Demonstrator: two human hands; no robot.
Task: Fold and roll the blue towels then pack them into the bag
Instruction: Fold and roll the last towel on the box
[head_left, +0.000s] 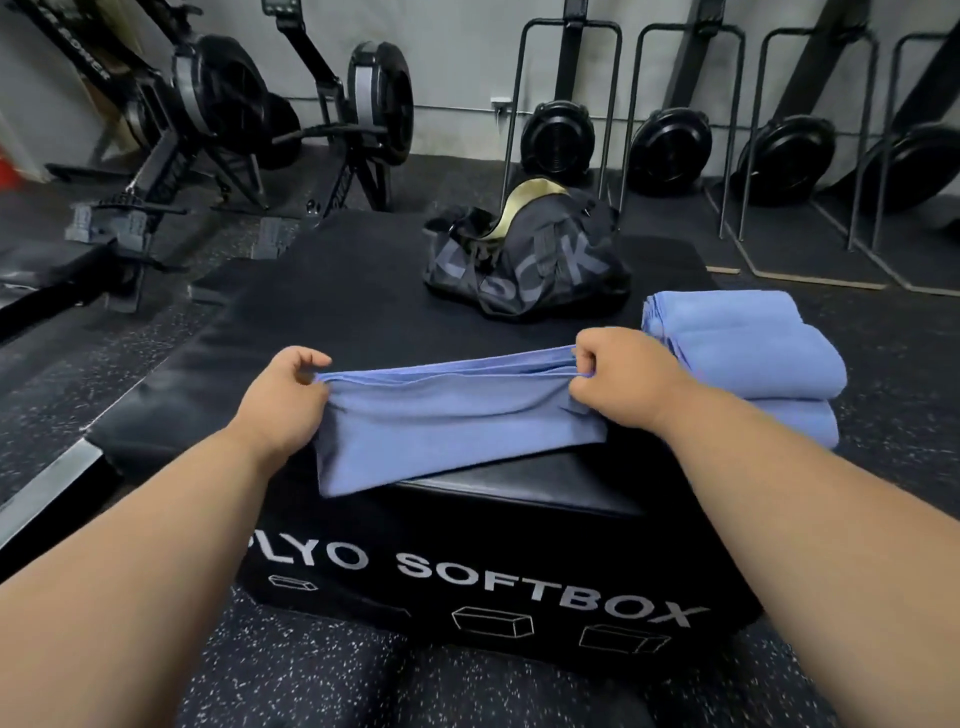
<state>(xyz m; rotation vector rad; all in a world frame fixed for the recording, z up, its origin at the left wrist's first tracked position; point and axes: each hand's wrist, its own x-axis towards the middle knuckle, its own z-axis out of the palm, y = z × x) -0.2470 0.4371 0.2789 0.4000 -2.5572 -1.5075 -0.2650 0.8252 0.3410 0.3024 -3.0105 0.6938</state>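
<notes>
Both hands pinching one blue towel, centre of frame.

Left hand (288, 387): thumb and fingers pinch the folded towel's (447, 421) upper left corner. Right hand (621, 371): fingers curled round the upper right corner; cloth stretched level between the two, lower edge draped on the black soft box (467, 566), lettered "SOFTBOX". Stack of blue towels (753, 353): folded, right of centre, just beside the right hand. Black bag (530, 254): open-topped, upper centre, on the box beyond the towel. Rowing machines (249, 114): upper left.
</notes>
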